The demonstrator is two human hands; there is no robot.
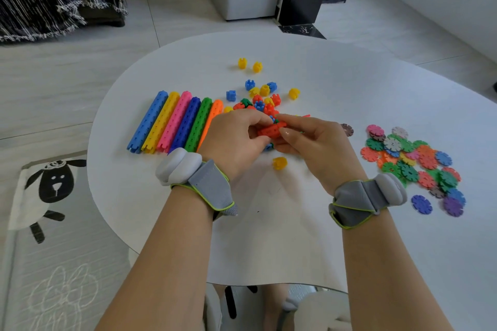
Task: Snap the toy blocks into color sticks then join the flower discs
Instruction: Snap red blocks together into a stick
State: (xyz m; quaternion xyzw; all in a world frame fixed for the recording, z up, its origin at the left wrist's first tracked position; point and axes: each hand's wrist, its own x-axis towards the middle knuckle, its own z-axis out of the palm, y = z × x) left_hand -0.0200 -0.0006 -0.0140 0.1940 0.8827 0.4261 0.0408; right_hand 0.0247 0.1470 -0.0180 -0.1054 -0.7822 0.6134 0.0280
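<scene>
Two hands meet over the middle of a white worktop (295, 236), both closed on one short red stick (270, 130) of snapped toy blocks: the left hand (236, 140) curls round its left end, and the right hand (309, 140) pinches its right end with the thumb on top. The fingers hide whether a fresh block is being pressed on. Just beyond the red stick lies a heap of loose blocks (262, 99) in red, yellow, blue and green. Left of the red stick, six finished sticks (174, 121) lie side by side, touching. A single yellow block (279, 163) sits just on the near side of the red stick. Well to the right of it is the untouched pile of flower discs (414, 161). The likeliest trouble is a crooked push. If the pegs do not line up, the joint may only half seat, or the short stick may buckle and pop apart at an older joint. A blue or green block beside the fingertips could be picked up by mistake and spoil the single colour. A slipped piece could roll away, since the blocks are small and rounded. A wrist swinging left could also nudge the finished sticks out of line.
</scene>
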